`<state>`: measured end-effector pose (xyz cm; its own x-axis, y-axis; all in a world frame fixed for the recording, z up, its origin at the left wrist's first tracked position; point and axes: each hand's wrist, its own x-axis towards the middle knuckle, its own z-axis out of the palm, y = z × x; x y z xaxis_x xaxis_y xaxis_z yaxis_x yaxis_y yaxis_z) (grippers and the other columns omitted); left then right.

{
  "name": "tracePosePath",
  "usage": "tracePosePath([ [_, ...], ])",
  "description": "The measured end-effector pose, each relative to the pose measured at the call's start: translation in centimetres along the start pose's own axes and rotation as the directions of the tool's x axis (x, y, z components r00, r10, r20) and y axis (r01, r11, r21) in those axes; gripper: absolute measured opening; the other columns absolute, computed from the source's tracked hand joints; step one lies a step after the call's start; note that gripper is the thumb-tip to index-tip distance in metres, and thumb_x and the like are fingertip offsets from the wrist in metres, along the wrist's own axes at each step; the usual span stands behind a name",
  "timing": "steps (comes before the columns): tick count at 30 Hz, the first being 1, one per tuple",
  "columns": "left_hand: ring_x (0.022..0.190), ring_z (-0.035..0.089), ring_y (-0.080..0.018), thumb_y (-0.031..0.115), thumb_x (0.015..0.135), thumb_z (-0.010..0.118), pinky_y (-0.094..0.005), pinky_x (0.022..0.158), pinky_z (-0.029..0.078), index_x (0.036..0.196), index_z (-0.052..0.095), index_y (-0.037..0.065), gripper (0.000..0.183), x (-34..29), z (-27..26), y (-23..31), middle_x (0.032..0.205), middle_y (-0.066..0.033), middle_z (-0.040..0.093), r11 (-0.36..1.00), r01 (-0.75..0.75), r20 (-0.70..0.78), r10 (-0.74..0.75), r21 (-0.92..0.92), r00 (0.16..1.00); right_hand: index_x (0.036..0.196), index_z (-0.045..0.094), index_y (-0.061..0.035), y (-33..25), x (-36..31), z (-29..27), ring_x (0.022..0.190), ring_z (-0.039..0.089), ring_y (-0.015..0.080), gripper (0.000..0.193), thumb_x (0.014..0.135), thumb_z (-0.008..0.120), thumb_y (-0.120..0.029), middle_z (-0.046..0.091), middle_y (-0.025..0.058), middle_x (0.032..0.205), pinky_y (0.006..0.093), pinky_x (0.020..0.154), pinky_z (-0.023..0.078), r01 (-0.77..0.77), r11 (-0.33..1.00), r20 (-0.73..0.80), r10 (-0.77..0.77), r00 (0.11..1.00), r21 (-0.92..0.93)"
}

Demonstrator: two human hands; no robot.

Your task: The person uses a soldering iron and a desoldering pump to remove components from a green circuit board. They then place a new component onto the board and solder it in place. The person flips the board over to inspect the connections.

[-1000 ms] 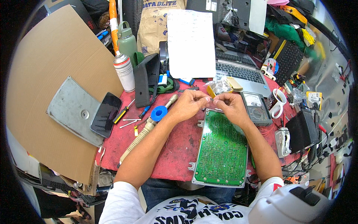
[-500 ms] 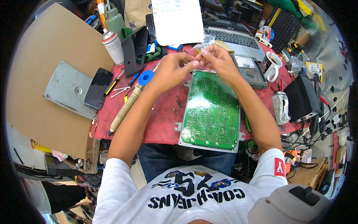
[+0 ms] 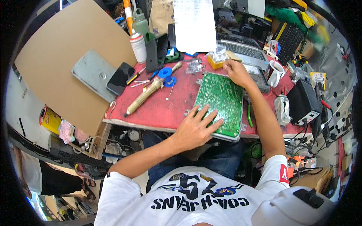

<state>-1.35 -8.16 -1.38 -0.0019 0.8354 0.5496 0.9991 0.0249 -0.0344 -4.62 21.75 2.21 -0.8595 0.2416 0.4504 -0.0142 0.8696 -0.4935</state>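
A green circuit board (image 3: pixel 222 88) in a metal tray lies at the table's front edge. My left hand (image 3: pixel 197 126) rests on its lower left part with the fingers spread. Beyond the board's far right corner, my right hand (image 3: pixel 237 74) has its fingers curled together; whatever they hold, if anything, is hidden. Close to those fingers sits a yellow box (image 3: pixel 215 63) with clear plastic on it. A crumpled clear bag (image 3: pixel 194 67) lies left of the box. An analog multimeter (image 3: pixel 259 78) is partly behind my right wrist.
Left of the board lie a beige ribbed tool (image 3: pixel 145 97), blue spools (image 3: pixel 165 72), a screwdriver (image 3: pixel 134 76) and a phone (image 3: pixel 120 78). A spray can (image 3: pixel 138 48), laptop (image 3: pixel 243 52) and white mug (image 3: pixel 276 73) stand farther back. Green-handled pliers (image 3: pixel 249 115) lie at the board's right.
My left hand has left my right hand above the board's far edge and come down onto the board, its fingers spreading. The view has shifted, uncovering the yellow box and another blue spool.
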Motion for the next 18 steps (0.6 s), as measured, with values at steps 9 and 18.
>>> tracePosePath([
  [9,0.108,0.06,-0.0342,0.02,0.063,0.08,-0.0443,0.095,0.049,0.127,0.057,0.008,0.069,0.6,-2.6,-1.2,0.122,-0.0134,0.061,0.982,-0.019,-0.233,-0.026,-0.189,0.972,0.094,0.065,-0.0001,-1.1,0.3,-5.0,0.086,0.065,0.025,0.022,0.091,0.056,-0.02,0.069,0.0154,0.088,0.0392,0.077,0.049,-0.113,0.992,0.321,0.086,0.943,0.064],
  [18,0.089,0.068,-0.0196,0.023,0.09,0.066,-0.0355,0.079,0.057,0.111,0.059,-0.001,0.033,-0.6,-3.1,-2.3,0.102,-0.0116,0.066,-0.263,0.035,0.246,-0.836,-0.964,0.49,0.098,0.063,-0.0034,-7.3,0.3,-13.3,0.066,0.054,0.0081,0.023,0.095,0.058,-0.026,0.064,0.0042,0.081,0.0247,0.056,0.046,-0.201,0.886,0.03,0.207,0.978,0.418],
])
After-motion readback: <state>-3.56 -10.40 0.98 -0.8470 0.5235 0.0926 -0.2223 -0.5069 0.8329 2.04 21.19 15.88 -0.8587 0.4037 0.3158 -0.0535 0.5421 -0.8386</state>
